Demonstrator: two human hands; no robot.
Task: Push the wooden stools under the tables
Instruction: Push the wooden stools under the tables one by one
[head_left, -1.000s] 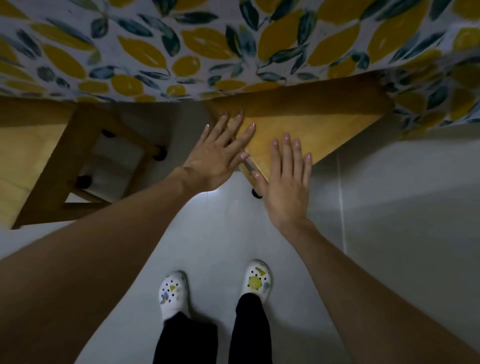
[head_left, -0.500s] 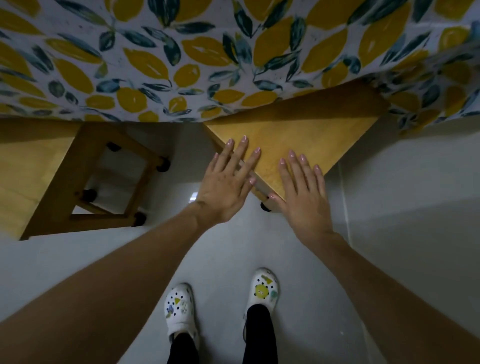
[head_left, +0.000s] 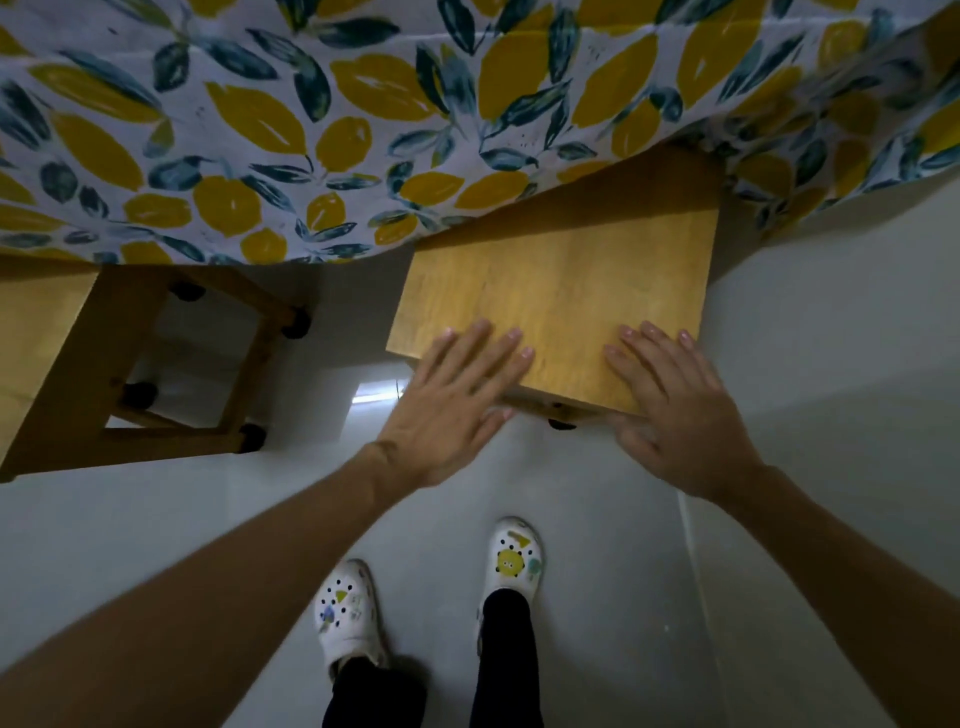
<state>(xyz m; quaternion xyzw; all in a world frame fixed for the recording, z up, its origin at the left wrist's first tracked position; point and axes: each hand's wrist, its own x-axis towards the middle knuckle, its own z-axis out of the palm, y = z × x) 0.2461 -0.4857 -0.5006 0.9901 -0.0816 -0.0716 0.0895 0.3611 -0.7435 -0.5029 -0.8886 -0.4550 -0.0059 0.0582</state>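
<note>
Nearest the camera, two white clogs (head_left: 511, 564) with small coloured charms stand on the pale grey floor (head_left: 810, 467), below dark trouser legs. The left clog sits a little further back than the right one. Both bare forearms reach forward from the lower corners of the view.

The left hand (head_left: 452, 400) lies flat, fingers spread and straight, over the near left corner of the wooden stool (head_left: 561, 291); its fingertips rest on the seat and its thumb hangs over the near edge. The right hand (head_left: 675, 400) lies flat in the same way over the near right corner, palm over the edge, fingers pointing away. Neither grip is closed round anything: both are released and open, only pressing on the seat.

That stool stands on the floor straight ahead of the feet. Its near half is clear in the open, while its far edge passes under the hanging cloth. One dark foot cap shows under its near edge, between the hands.

To the left, well apart, a second stool (head_left: 67, 364) lies tipped, so that its legs, crossbars and black foot caps face the camera; its top end also reaches under the cloth.

Farthest off, the tabletop is covered by a tablecloth (head_left: 311, 130) printed with yellow lemons and dark blue-green leaves, whose hem droops over both stools and folds down at the right corner.
</note>
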